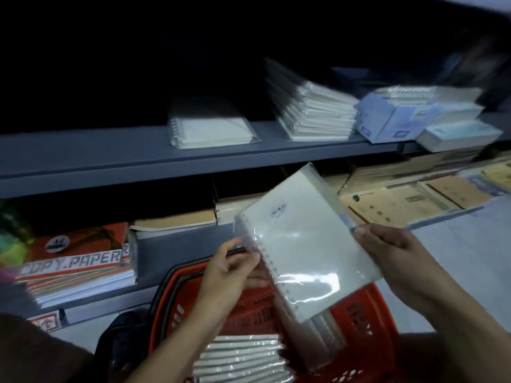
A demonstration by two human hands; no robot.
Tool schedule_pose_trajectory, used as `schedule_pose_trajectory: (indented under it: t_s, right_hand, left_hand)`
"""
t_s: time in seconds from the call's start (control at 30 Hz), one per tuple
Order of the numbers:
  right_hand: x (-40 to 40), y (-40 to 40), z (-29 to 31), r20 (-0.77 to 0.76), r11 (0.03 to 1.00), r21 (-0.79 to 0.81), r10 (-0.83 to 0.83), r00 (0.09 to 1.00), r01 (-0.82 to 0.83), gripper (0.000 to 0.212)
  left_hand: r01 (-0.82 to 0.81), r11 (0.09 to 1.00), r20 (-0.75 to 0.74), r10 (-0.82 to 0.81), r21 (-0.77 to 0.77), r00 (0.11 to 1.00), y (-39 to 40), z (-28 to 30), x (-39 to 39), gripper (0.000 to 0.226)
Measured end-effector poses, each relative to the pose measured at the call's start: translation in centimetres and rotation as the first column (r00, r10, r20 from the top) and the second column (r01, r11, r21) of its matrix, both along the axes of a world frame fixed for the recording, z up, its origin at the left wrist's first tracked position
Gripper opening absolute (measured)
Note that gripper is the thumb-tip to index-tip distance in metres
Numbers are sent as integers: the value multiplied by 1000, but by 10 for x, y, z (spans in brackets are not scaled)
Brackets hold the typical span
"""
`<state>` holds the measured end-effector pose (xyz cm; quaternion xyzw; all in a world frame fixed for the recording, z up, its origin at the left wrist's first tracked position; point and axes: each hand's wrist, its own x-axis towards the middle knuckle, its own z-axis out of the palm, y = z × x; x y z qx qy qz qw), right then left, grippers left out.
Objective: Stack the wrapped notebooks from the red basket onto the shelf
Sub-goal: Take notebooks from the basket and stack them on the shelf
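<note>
A wrapped spiral notebook point(300, 239) hangs tilted above the red basket point(359, 322). My left hand point(229, 275) pinches its spiral edge and my right hand point(392, 252) grips its right edge. More wrapped notebooks point(243, 357) stand packed in the basket below. On the grey shelf point(110, 158) lie a single wrapped notebook point(213, 128) and, to its right, a tall stack of wrapped notebooks point(315, 111).
Blue and white boxes point(401, 117) fill the shelf's right end. Below the shelf lie red copy-paper packs point(74, 261), brown books point(177, 219) and tan ledgers point(401, 203). A dark bag point(124, 344) sits left of the basket.
</note>
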<state>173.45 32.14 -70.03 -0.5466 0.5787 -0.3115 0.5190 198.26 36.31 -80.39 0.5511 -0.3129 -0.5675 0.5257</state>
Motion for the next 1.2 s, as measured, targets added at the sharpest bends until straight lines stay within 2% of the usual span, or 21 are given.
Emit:
schedule_pose_trajectory:
  t_s: [0.1,0.23,0.3,0.47,0.57,0.8,1.0,1.1,1.2]
  right_hand:
    - [20,4,-5,233,992,25,-125,965,122,33]
    - [51,7,-17,384,977,70,-215,898,204,31]
    - [62,8,-19,380,977,57,-210,901,204,28]
    - [72,13,-17,261,994,-104,-9,965,37,23]
    - [72,12,-17,237,984,-179,43,971,0,40]
    - [95,-8,-16,357,974,-224,50,933,33,44]
    - [126,-66,12,333,943,-328,174,927,-59,35]
    - [151,-111,25,297,947,-317,158,941,-59,24]
    - [177,-150,31,184,945,-318,145,972,-80,32]
  left_hand:
    - [-78,989,-74,70,-121,995,-1,15,11,44]
    - [72,973,-204,-118,-218,972,8,31,27,74]
    - [92,959,-212,-152,-267,965,12,39,37,78]
    - [-45,944,-178,-15,-328,984,14,55,55,59]
    - [-80,929,-188,12,-360,982,14,60,61,51]
    - [-192,928,-220,125,-320,968,0,73,76,49]
    - [-293,888,-121,267,-354,956,-43,108,99,54]
    - [-345,869,-85,337,-354,938,-76,123,116,43]
    - [-444,838,-67,447,-318,892,-111,128,132,38]
